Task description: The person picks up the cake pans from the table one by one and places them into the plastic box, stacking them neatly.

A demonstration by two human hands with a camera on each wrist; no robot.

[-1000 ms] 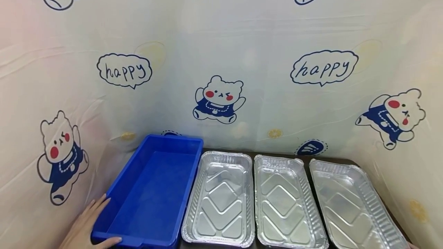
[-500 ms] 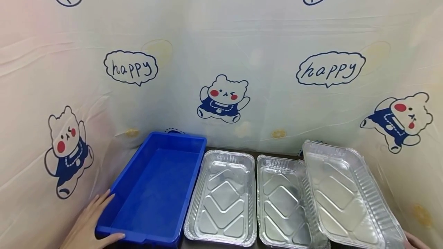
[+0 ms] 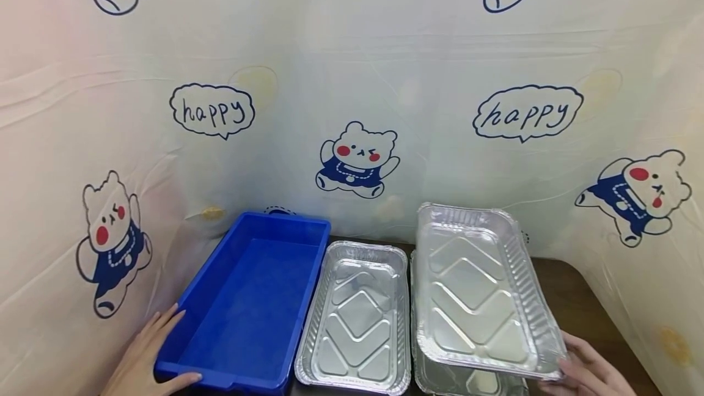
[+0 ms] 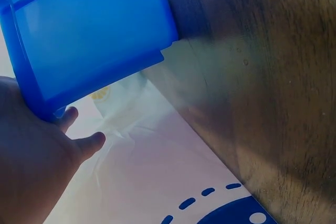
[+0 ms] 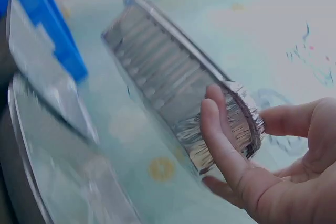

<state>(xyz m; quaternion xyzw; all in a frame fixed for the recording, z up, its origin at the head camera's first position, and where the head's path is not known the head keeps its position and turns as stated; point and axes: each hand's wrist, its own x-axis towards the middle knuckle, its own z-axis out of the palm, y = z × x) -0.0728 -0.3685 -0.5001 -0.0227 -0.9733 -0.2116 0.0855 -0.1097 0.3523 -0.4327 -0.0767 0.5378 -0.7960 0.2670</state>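
Note:
My right hand pinches the near right corner of a foil tray in the head view. That tray is raised over a second foil tray, covering most of it. In the right wrist view the thumb is on one side of the foil tray's corner and the fingers on the other. My left hand rests at the near left corner of a blue plastic bin, its fingers along the left rim and the thumb across the front rim. Outstretched fingertips show beside the bin in the left wrist view.
Between the bin and the raised tray, another foil tray lies on the dark wooden table. Bare wood shows at the right. A pale printed curtain with cartoon bears hangs behind and along both sides.
My right hand has lifted the rightmost foil tray off the table and carried it left over the neighbouring one. The left hand stays at the bin's corner; the head view has shifted slightly.

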